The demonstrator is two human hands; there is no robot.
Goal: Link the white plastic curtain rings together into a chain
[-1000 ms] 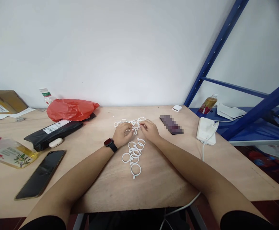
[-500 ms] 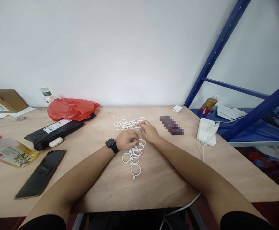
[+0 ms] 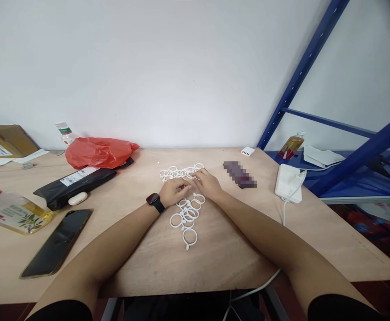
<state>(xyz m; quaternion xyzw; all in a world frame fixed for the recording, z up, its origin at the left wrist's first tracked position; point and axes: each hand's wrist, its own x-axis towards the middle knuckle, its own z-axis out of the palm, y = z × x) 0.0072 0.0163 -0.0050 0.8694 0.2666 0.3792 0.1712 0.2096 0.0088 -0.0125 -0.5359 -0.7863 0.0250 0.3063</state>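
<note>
Several white plastic rings with small tabs, like curtain rings, lie in two groups on the table. The far pile [image 3: 180,172] is just beyond my hands; its near side is partly covered by them. Closer to me, the near group [image 3: 188,214] trails toward the front edge, one single ring [image 3: 190,237] lying nearest. My left hand [image 3: 173,191], its wrist in a black watch [image 3: 155,201], has curled fingers meeting the fingers of my right hand. Bent fingers of my right hand [image 3: 209,183] point left at the far pile's edge. What sits between the fingertips is too small to make out.
To the left lie a phone [image 3: 57,243], an oil-filled bottle [image 3: 17,211], a white case [image 3: 78,198], a black parcel [image 3: 77,183] and a red bag [image 3: 99,152]. At right are a blurred dark object [image 3: 239,174], a white charger [image 3: 247,152], a corded power strip [image 3: 288,185] and blue shelving [image 3: 302,71].
My left hand has turned and drawn slightly back and up, its fingers now beside the right fingertips. More of the near rings' upper part shows. My right hand has barely moved.
</note>
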